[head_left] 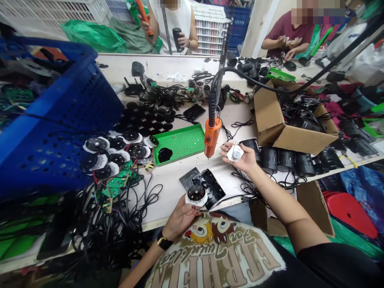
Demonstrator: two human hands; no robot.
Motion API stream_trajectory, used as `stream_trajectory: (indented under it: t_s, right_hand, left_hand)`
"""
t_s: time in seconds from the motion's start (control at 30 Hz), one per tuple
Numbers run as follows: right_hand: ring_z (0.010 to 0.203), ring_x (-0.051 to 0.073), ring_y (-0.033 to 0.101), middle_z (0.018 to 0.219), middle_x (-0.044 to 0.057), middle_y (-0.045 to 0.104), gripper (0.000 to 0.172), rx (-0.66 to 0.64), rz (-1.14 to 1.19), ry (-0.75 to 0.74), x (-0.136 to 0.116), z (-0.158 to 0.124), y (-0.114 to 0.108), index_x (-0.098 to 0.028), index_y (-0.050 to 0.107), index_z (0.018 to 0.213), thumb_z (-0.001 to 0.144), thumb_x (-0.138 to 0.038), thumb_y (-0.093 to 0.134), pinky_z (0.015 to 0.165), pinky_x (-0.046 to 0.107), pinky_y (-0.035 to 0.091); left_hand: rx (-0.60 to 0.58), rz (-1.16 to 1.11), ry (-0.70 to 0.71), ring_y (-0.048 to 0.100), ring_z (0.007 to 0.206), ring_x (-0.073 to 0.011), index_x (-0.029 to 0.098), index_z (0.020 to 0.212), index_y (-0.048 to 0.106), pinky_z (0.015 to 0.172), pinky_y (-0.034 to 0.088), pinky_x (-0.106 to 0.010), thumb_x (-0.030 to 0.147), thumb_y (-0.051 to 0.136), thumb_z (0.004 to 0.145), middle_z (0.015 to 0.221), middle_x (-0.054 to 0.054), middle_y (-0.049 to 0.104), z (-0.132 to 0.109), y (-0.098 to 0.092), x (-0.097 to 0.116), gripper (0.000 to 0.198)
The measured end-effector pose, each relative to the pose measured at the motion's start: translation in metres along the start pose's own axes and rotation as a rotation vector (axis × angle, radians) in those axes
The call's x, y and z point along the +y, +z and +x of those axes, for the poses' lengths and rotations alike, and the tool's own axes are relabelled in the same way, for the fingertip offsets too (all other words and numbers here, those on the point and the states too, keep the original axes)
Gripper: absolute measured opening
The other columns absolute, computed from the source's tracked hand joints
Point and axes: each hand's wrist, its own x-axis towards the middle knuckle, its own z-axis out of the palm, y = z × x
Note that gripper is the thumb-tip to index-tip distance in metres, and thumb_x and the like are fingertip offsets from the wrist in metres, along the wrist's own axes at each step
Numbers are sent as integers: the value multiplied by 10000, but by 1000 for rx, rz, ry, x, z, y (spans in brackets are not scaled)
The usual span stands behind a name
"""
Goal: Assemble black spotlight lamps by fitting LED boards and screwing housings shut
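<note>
My left hand (179, 218), with a black wristwatch, is shut on a round black-and-white disc part (196, 195) trailing thin wires. A black plate (210, 187) lies just beyond it on the white workbench (168, 192). My right hand (238, 157) is raised palm up, holding a small white piece with a metal motor (235, 153). Close to its left, an orange electric screwdriver (213, 137) hangs with its tip down, not touching anything. Just beyond my right hand stands a row of black ribbed housings (285, 160).
A green perforated tray (179, 144) and several black and white discs lie left of centre. A blue plastic basket (60, 120) looms at left, above tangled black cables (111, 224). A cardboard box (295, 120) stands at right. Two people (174, 28) (288, 38) are beyond the bench.
</note>
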Motion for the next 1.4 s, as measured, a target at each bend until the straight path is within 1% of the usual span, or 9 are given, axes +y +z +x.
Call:
stream_trajectory:
  t_s: [0.17,0.3,0.43,0.53,0.7,0.8,0.97,1.23,1.4]
  right_hand:
    - [1187,253,669,1346,110,686,506,79,-77,-8,3,0,5,-220,610,1271,892,-550,545,1085,499,527]
    - [1084,239,699,1321,115,697,592,139,-267,18,6,3,7,-222,626,1274,862,-646,592,885,400,622]
    - [866,174,696,1133,92,752,460,218,-466,106,17,12,-1,-204,723,1130,754,-442,841,567,225,563]
    - [746,139,656,989,74,752,383,251,-539,157,25,17,-8,-179,758,1010,672,-276,912,490,192,510]
    - [879,177,685,1067,59,732,499,205,-596,185,22,13,-7,-219,737,1089,617,-223,901,612,244,569]
    - [1004,196,680,1125,48,728,588,162,-651,150,14,10,-3,-239,721,1167,609,-215,907,805,310,585]
    - [1149,238,642,1151,41,735,638,121,-759,45,10,10,-1,-217,756,1122,519,-198,963,1153,452,404]
    - [1167,253,635,1169,38,716,784,146,-863,-117,17,8,1,-232,720,1192,457,-202,993,1174,446,382]
    - [1073,241,661,1139,52,737,526,140,-833,-86,15,4,8,-224,750,1155,662,-318,910,1100,464,461]
  left_hand:
    - [-19,6,-2,615,745,-186,120,968,761,736,498,-318,387,933,620,816,-74,704,0,0,2,471]
    - [-45,4,-8,585,698,-172,140,930,761,702,477,-314,397,921,636,763,-49,673,1,0,1,422]
    - [-19,-6,-7,571,694,-164,142,913,751,690,468,-302,400,932,617,742,-40,662,0,-1,-1,433]
    - [6,-4,6,579,724,-170,147,923,747,717,474,-307,393,935,606,765,-40,671,-2,-2,-2,442]
    - [14,-10,-8,570,719,-162,141,835,722,706,462,-292,391,944,593,723,-33,654,-3,-5,-3,413]
    - [27,-1,-4,601,754,-182,143,874,732,757,481,-322,401,943,589,788,-55,695,-3,-7,-4,438]
    - [11,27,-5,642,784,-211,165,877,742,809,506,-359,413,925,615,802,-54,714,-3,-10,-4,404]
    - [23,17,-12,675,960,-247,217,1023,764,917,499,-379,391,934,626,1013,-69,776,-3,-13,-3,466]
    - [18,30,-28,692,959,-289,231,1072,756,940,499,-443,425,933,604,1008,-83,781,-2,-11,-2,536]
